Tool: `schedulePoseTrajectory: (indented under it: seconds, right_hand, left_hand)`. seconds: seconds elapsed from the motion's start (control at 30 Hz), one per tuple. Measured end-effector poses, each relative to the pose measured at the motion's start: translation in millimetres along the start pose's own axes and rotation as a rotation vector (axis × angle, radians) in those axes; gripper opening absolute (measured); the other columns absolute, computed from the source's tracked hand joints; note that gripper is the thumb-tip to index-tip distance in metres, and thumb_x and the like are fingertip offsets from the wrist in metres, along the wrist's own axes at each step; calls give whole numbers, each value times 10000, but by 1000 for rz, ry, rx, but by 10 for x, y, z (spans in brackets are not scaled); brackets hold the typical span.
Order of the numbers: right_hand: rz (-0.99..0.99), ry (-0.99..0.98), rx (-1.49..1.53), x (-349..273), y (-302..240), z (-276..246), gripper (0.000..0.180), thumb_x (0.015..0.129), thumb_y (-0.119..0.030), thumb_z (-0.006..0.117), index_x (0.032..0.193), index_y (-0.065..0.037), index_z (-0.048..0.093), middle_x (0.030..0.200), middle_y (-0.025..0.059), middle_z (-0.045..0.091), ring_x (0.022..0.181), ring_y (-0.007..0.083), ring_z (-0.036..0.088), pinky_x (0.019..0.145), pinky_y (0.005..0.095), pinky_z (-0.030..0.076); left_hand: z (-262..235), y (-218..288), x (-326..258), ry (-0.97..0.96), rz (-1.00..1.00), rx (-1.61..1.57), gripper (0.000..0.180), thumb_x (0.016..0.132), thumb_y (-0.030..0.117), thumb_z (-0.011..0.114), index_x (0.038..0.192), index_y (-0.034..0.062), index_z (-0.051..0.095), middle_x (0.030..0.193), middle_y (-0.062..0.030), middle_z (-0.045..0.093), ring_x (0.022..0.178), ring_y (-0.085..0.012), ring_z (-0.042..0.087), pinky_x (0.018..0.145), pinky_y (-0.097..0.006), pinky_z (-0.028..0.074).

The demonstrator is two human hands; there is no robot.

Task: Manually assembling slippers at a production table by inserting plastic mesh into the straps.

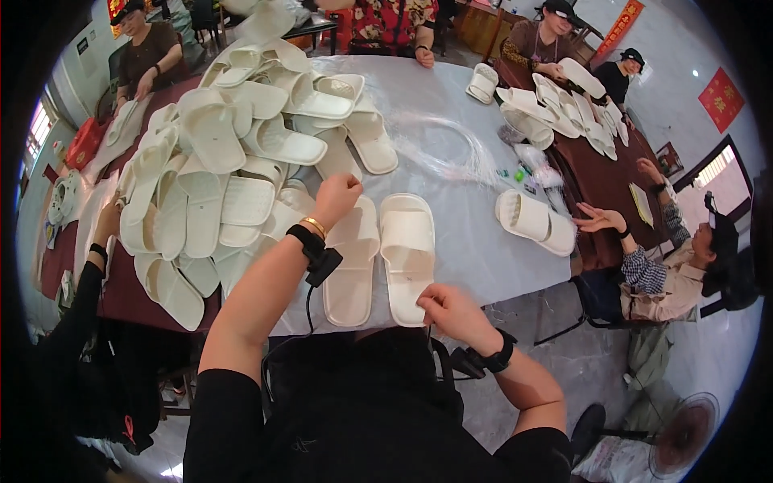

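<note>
A pair of cream slippers lies side by side at the table's front edge, toes away from me: a left slipper (349, 274) and a right slipper (409, 282). My left hand (334, 200) hovers at the toe end of the left slipper, fingers curled together; anything in them is too small to make out. At the heel of the right slipper, my right hand (457, 312) is closed in a pinch, its fingertips over the sole's edge. Whether it grips the sole or something thin cannot be told. Both wrists carry black strapped devices.
A tall heap of cream slippers (213, 133) fills the left of the table. Clear plastic strands (451, 149) lie beyond the pair. Another slipper pair (535, 221) sits at the right edge. Several people work around; a co-worker's hand (600, 217) reaches in from the right.
</note>
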State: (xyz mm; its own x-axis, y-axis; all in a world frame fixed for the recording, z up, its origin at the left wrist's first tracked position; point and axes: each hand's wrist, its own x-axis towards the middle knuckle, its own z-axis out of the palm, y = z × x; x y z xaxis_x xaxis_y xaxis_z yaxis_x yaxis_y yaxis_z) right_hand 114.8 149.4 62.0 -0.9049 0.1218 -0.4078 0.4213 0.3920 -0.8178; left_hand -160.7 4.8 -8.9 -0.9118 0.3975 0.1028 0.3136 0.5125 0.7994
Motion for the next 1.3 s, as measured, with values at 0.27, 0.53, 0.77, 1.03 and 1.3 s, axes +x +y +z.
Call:
schedulePoseTrajectory:
  seconds: [0.27, 0.53, 0.77, 1.03, 1.3]
  right_hand:
    - [-688, 458, -472, 281, 388, 255, 89, 872, -104, 581, 899, -28, 617, 782, 162, 640, 681, 368, 620, 587, 430, 499]
    - [-567, 473, -685, 663, 619, 347, 160, 811, -72, 540, 946, -43, 619, 805, 132, 613, 742, 328, 638, 622, 408, 528]
    - [-667, 487, -635, 797, 607, 337, 171, 802, -47, 539, 951, -36, 623, 817, 125, 618, 766, 318, 633, 650, 404, 526]
    - [-730, 533, -558, 826, 592, 401, 161, 810, -52, 554, 951, -32, 628, 817, 130, 608, 776, 317, 618, 655, 396, 518]
    - [-731, 507, -456, 824, 681, 435, 140, 816, -46, 578, 944, -28, 632, 819, 137, 605, 775, 326, 607, 664, 406, 507]
  left_hand:
    - [266, 252, -152, -130, 282, 0, 189, 832, 168, 598, 887, 4, 673, 823, -181, 672, 780, -339, 644, 715, -400, 500]
    - [435, 291, -216, -351, 308, -8, 186, 848, 155, 580, 939, 9, 652, 880, -183, 671, 833, -357, 629, 755, -410, 489]
    - [386, 345, -213, -433, 308, 43, 196, 875, 157, 568, 953, -11, 632, 884, -179, 667, 815, -319, 629, 742, -374, 492]
    - [387, 241, -123, -509, 222, 36, 231, 871, 176, 570, 981, -15, 637, 916, -168, 670, 843, -281, 631, 778, -359, 489]
    - [426, 247, -130, -582, 110, -79, 261, 854, 210, 565, 995, 8, 652, 940, -180, 677, 875, -312, 637, 802, -379, 496]
